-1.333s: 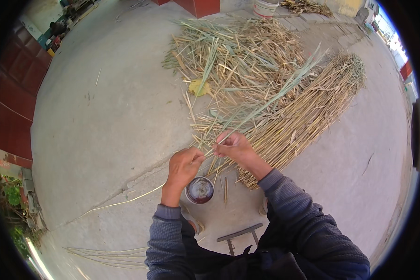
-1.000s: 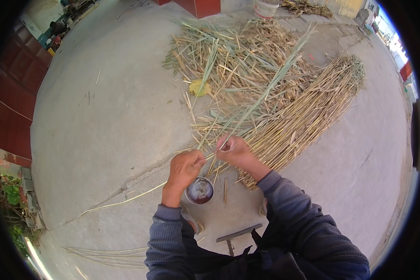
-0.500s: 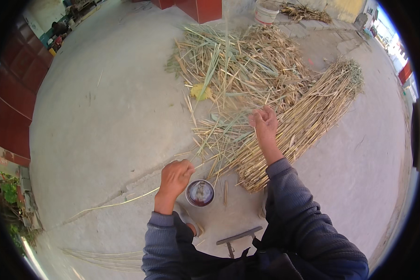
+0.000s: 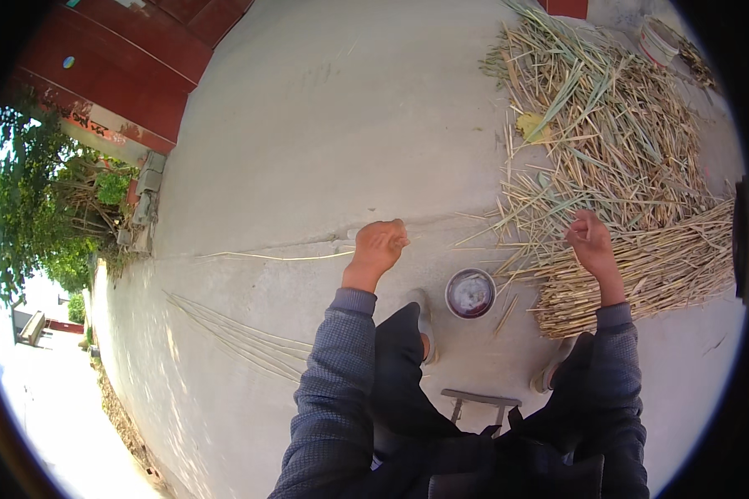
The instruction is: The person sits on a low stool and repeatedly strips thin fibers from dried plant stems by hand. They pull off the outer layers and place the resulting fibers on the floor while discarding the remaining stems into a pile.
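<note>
The thin pale reed strip (image 4: 279, 256) lies stretched over the concrete floor (image 4: 324, 125), its near end inside the left hand (image 4: 379, 245), whose fingers are curled closed around it. Half a second ago this hand was lower, next to the small round tin (image 4: 470, 293), so it has now pulled the strip out to the left side. The right hand (image 4: 589, 237) has come back from the far pile and rests on the bundle of cut reeds (image 4: 641, 274); its fingers are bent, but I cannot tell if they hold a stalk. The loose heap of dry stalks and green leaves (image 4: 607, 125) lies behind. More finished strips (image 4: 241, 337) lie beside the left leg.
</note>
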`<control>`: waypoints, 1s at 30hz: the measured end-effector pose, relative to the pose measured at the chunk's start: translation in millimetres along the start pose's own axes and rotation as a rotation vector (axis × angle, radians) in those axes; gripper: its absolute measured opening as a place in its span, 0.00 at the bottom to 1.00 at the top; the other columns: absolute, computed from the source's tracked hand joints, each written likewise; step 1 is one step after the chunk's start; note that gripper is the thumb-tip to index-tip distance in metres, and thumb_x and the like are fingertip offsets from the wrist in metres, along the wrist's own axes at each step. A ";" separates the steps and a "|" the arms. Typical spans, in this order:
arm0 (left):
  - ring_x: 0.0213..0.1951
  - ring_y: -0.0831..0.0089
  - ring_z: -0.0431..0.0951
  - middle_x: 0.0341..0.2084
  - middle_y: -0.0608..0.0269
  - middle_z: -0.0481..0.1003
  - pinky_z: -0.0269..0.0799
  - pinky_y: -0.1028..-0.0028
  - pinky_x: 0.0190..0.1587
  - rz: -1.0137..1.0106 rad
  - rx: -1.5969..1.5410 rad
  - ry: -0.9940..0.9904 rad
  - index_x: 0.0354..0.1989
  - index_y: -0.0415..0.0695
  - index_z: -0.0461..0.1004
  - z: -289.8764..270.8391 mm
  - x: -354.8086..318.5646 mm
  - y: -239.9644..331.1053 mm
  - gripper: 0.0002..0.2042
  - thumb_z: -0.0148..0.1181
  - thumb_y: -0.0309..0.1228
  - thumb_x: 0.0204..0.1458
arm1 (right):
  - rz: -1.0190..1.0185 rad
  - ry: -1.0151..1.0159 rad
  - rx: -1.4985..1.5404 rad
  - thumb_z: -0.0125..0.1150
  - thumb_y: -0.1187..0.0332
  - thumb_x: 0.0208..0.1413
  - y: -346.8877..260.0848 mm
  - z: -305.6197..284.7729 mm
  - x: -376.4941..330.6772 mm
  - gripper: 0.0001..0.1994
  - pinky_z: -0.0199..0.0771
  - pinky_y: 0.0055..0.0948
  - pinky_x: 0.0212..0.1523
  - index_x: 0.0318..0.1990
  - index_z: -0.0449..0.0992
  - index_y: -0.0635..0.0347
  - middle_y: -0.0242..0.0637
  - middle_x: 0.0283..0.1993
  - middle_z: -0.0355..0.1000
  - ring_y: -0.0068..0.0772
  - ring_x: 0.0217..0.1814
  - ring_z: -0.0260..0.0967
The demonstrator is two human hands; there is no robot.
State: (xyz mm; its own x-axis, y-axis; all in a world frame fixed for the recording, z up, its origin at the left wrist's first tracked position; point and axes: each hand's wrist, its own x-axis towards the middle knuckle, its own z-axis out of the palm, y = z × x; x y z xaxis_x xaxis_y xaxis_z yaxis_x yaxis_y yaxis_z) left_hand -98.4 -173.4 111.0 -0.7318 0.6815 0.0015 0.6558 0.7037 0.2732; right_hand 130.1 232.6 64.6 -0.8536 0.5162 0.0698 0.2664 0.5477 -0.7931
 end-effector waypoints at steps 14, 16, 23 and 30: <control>0.35 0.54 0.80 0.24 0.60 0.78 0.74 0.54 0.34 -0.327 -0.072 -0.228 0.28 0.51 0.74 90.3 -325.6 -146.5 0.11 0.73 0.36 0.44 | 0.004 -0.315 -0.190 0.67 0.69 0.51 7.5 12.3 -38.4 0.21 0.75 0.40 0.42 0.51 0.70 0.66 0.48 0.38 0.75 0.45 0.40 0.75; 0.35 0.53 0.80 0.25 0.60 0.78 0.74 0.55 0.35 -0.376 -0.066 -0.239 0.29 0.51 0.74 100.6 -362.5 -157.1 0.12 0.74 0.37 0.43 | -0.022 -0.431 -0.238 0.68 0.68 0.49 17.9 17.8 -48.0 0.21 0.75 0.41 0.40 0.50 0.72 0.65 0.49 0.38 0.75 0.47 0.40 0.75; 0.47 0.47 0.78 0.38 0.53 0.80 0.74 0.51 0.49 -0.517 0.055 -0.621 0.41 0.43 0.74 125.3 -410.4 -173.2 0.29 0.79 0.46 0.34 | 0.030 -0.610 -0.254 0.65 0.66 0.46 73.5 50.5 -102.8 0.12 0.74 0.48 0.43 0.37 0.77 0.64 0.56 0.36 0.76 0.60 0.43 0.74; 0.37 0.47 0.81 0.30 0.50 0.79 0.75 0.54 0.38 -0.278 0.102 -0.290 0.41 0.42 0.75 21.2 -238.8 -132.5 0.20 0.75 0.30 0.38 | 0.219 -0.418 -0.243 0.65 0.62 0.46 119.5 90.9 -139.4 0.23 0.74 0.51 0.52 0.48 0.74 0.69 0.60 0.44 0.76 0.62 0.50 0.74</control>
State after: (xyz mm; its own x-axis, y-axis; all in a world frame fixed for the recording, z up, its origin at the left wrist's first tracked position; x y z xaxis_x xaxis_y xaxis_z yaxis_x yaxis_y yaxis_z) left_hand -6.7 -425.1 54.0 -0.8111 0.4804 -0.3338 0.4657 0.8756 0.1285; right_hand 240.1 166.2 -94.9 -0.8590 0.3559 -0.3680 0.5117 0.6189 -0.5959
